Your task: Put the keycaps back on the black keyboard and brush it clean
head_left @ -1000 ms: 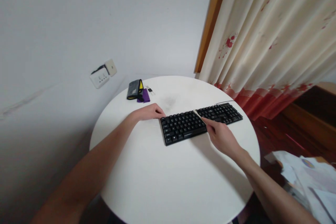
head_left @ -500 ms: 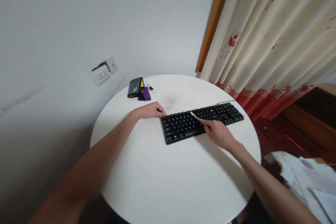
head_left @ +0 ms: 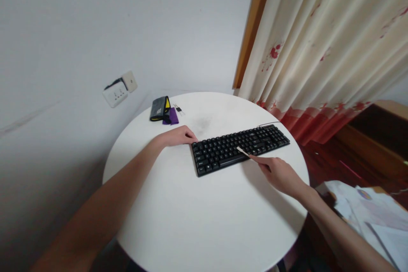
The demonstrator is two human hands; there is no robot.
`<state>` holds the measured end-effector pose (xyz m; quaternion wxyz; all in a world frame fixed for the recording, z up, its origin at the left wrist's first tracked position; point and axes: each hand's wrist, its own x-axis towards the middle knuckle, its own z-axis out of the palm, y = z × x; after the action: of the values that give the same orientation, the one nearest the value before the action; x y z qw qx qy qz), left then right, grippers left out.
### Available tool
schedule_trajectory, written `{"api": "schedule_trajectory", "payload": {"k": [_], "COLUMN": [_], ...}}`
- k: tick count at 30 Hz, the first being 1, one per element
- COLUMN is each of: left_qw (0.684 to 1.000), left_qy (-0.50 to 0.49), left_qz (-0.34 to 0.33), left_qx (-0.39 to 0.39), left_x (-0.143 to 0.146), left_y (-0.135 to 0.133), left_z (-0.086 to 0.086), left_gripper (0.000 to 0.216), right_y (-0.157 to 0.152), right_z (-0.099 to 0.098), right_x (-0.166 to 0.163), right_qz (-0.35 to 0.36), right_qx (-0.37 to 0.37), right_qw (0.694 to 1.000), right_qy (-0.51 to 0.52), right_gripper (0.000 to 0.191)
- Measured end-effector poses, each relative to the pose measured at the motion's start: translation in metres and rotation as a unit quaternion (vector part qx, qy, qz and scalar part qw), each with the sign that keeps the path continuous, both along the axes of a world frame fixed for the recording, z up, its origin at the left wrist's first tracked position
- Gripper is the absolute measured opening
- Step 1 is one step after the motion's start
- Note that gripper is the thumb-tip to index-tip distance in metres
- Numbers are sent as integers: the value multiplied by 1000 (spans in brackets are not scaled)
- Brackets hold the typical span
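Note:
A black keyboard (head_left: 240,146) lies at a slant on the round white table (head_left: 204,216). At its upper left corner, my left hand (head_left: 178,136) is closed, with thumb and fingertips pinched against the keyboard's edge. My right hand (head_left: 279,173) is closed around a thin white stick with a wider tip (head_left: 244,151), perhaps a small brush or swab; the frames are too coarse to tell. The stick's tip is over the keys in the middle of the keyboard, and the rest of it is hidden in my fingers.
Towards the back left sit a grey and yellow folded cloth (head_left: 159,109), a purple cloth (head_left: 172,117) and a small black item (head_left: 179,109). A wall socket (head_left: 115,94) is at left. Curtains (head_left: 299,51) hang at right, above papers (head_left: 366,212) beside the table.
My right hand has moved the white stick's tip nearer to me and slightly right over the keys. My left hand stays at the keyboard corner. The whole view has shifted slightly.

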<state>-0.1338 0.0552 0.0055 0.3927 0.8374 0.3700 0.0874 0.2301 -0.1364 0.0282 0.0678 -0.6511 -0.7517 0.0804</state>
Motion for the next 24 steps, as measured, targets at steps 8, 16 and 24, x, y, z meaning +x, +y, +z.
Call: {"api": "schedule_trajectory", "payload": {"k": [8, 16, 24], "left_qw": [1000, 1000, 1000], "left_qy": [-6, -4, -1], "left_qz": [0, -1, -2], "left_qx": [-5, 0, 0], "left_x": [0, 0, 0], "left_y": [2, 2, 1], "left_z": [-2, -2, 0], "left_gripper": [26, 26, 28], "right_y": [-15, -29, -34], "right_z": [-4, -12, 4], "right_x": [14, 24, 27], "right_qz": [-13, -22, -9], "right_qx": [-24, -26, 2], "right_qw": [999, 996, 984], "right_qy": [34, 82, 179], "right_gripper": [46, 46, 43]}}
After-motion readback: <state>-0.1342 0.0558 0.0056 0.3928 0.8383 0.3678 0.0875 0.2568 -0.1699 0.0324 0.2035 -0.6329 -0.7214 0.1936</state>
